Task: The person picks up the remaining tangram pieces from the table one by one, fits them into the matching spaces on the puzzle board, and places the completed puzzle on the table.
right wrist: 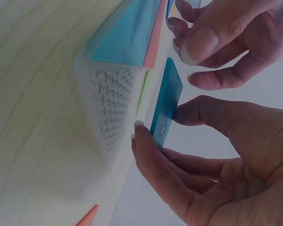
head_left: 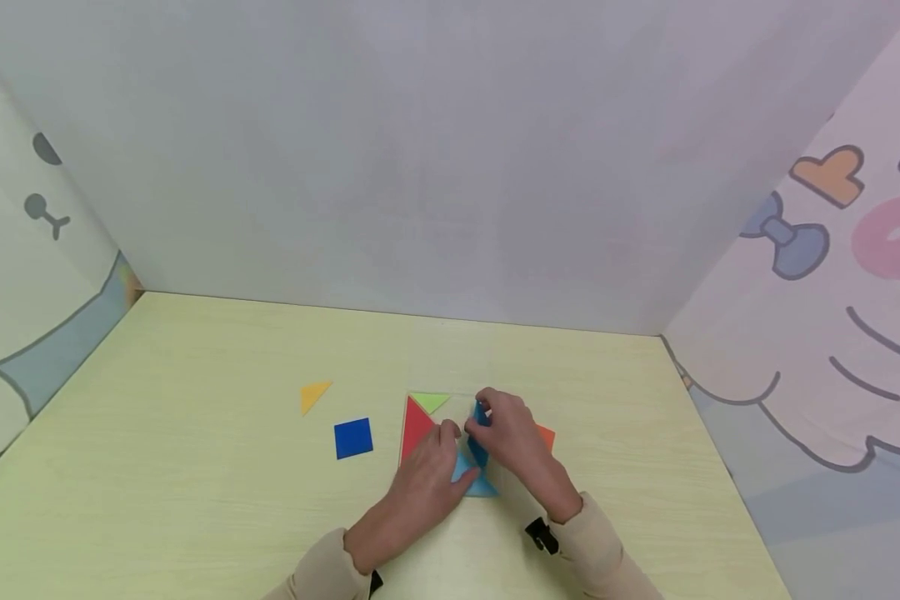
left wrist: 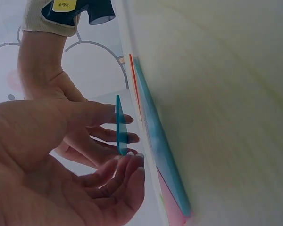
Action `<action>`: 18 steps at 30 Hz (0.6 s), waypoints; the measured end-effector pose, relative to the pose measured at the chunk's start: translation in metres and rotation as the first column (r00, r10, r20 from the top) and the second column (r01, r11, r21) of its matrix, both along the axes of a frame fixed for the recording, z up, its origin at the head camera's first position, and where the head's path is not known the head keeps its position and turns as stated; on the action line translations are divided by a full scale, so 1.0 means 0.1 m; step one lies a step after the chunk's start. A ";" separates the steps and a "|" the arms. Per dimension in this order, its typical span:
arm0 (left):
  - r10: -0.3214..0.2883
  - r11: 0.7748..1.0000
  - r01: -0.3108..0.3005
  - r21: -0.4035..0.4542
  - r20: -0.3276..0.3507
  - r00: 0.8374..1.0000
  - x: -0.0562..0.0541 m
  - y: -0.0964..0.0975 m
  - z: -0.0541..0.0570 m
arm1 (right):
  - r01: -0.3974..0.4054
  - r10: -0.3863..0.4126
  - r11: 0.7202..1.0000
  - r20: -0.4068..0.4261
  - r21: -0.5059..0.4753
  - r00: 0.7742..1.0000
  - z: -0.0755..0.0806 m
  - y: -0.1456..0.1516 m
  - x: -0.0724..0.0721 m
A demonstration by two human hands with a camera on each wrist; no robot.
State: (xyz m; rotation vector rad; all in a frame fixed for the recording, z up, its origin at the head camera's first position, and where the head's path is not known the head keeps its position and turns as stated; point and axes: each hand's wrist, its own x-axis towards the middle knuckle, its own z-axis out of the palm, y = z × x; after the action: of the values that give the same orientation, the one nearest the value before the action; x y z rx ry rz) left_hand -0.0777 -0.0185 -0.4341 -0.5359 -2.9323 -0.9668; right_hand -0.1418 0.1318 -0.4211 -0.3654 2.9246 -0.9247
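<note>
Raised on edge above a clear tray (right wrist: 111, 108) is a flat teal-blue puzzle piece (right wrist: 167, 103), which my right hand (head_left: 516, 437) pinches between thumb and fingers. My left hand (head_left: 427, 479) hovers over the tray's left part, its fingers loosely bent and apart from the teal piece in the right wrist view. In the tray lie a red triangle (head_left: 415, 429), a light blue triangle (head_left: 482, 487) and a small green triangle (head_left: 429, 402). The left hand hides parts of the red and light blue triangles. The tray's bare floor has a bumpy texture.
Left of the tray, a dark blue square (head_left: 353, 438) and a yellow triangle (head_left: 314, 395) lie on the pale wooden table (head_left: 195, 467). An orange piece (head_left: 546, 436) shows partly behind the right hand. Walls (head_left: 420, 167) enclose the table's back and sides.
</note>
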 end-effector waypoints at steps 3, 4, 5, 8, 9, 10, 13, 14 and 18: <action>-0.013 0.998 0.012 -0.058 -0.021 1.000 0.01 -0.02 0.00 | 0.005 -0.005 1.000 -0.006 0.013 1.000 -0.02 0.03 0.00; -0.018 0.997 0.016 -0.071 -0.020 1.000 0.01 -0.03 0.00 | 0.006 -0.006 1.000 -0.011 0.018 1.000 -0.03 0.04 0.00; -0.023 0.997 0.022 -0.075 -0.016 1.000 0.01 -0.04 0.00 | 0.006 -0.006 1.000 -0.014 0.018 1.000 -0.03 0.05 0.00; -0.044 0.997 0.044 -0.071 0.003 0.999 0.01 -0.07 -0.02 | 0.009 -0.009 1.000 -0.016 0.015 1.000 -0.04 0.06 0.01; -0.051 0.996 0.052 -0.067 0.008 0.999 0.01 -0.08 -0.02 | 0.009 -0.008 1.000 -0.018 0.013 1.000 -0.04 0.06 0.01; -0.058 0.996 0.059 -0.065 0.011 0.998 0.00 -0.09 -0.03 | 0.008 -0.008 1.000 -0.021 0.013 1.000 -0.04 0.06 0.01; -0.075 0.996 0.076 -0.055 0.020 0.997 0.00 -0.12 -0.05 | 0.005 -0.005 1.000 -0.035 0.019 0.999 -0.04 0.06 0.01; -0.080 0.995 0.081 -0.053 0.023 0.997 -0.01 -0.12 -0.06 | 0.005 -0.004 1.000 -0.040 0.025 0.999 -0.04 0.06 0.01; -0.094 0.994 0.097 -0.045 0.051 0.994 -0.02 -0.13 -0.07 | 0.005 -0.001 0.998 -0.058 0.059 0.998 -0.05 0.05 0.02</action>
State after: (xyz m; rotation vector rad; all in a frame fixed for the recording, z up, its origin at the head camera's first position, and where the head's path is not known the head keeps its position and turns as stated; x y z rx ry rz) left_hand -0.0796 -0.0319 -0.4412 -0.6700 -3.0048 -0.9333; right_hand -0.1403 0.1371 -0.4266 -0.3910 2.9985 -0.8390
